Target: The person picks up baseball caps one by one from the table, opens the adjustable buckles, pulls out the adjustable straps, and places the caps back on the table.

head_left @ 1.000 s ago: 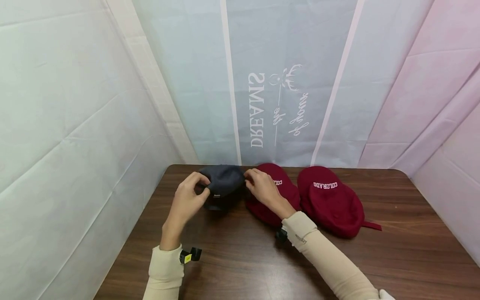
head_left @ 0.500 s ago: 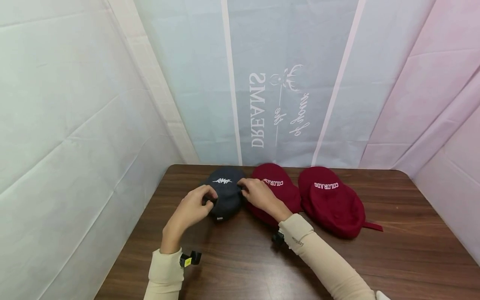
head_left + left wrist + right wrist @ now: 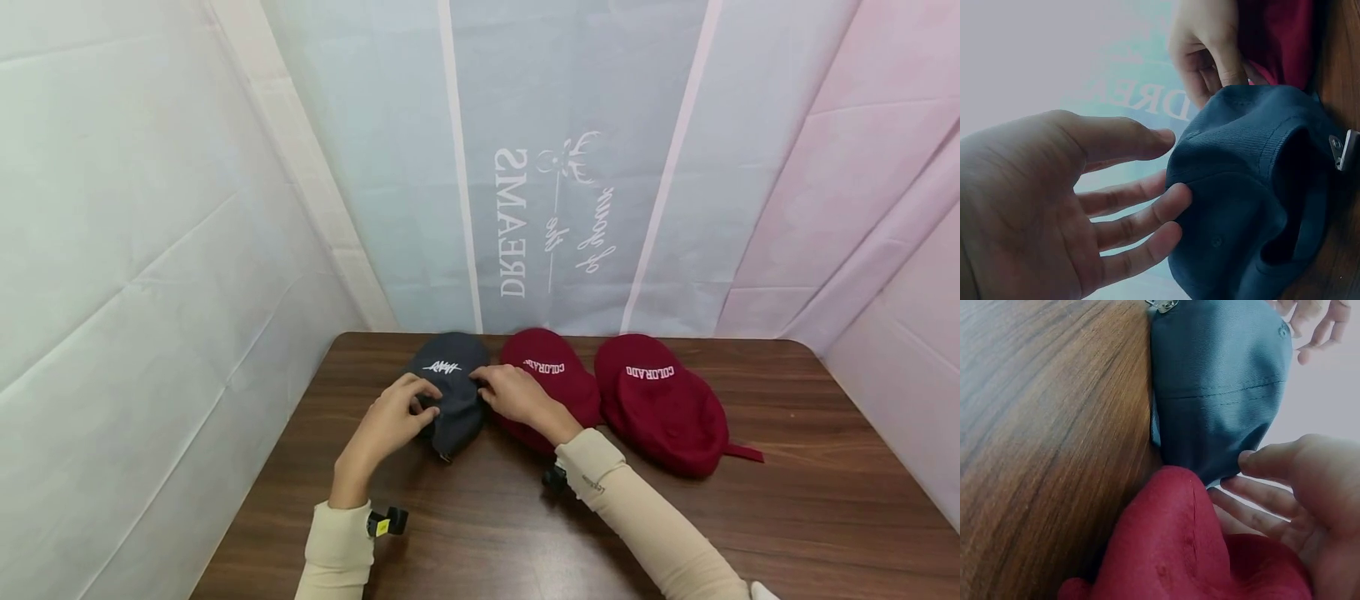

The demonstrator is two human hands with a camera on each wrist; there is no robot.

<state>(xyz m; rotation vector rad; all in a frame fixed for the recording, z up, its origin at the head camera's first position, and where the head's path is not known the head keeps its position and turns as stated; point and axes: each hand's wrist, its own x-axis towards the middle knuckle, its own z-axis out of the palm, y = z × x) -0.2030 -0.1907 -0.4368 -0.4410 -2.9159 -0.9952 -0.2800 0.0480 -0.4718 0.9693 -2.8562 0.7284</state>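
Observation:
A dark blue baseball cap with white lettering lies on the table's far left part, its strap buckle toward the person. In the left wrist view its crown and back opening show. My left hand is at the cap's left side, thumb and fingers spread and relaxed, tips right at the cloth. With thumb and fingertips my right hand pinches the right edge of the cap; part of its fingers is hidden behind the cloth. Under the right wrist lies a maroon cap lettered in white, beside the blue one.
A second maroon cap, marked COLORADO, lies at the right, its strap trailing on the brown wooden table. Behind the table hangs a pale blue printed cloth; a white cloth wall stands at the left.
The blue cap went from being held up with its crown showing to lying with its lettering upward, its back drawn toward the person. The left hand let go of it. The maroon caps stayed put.

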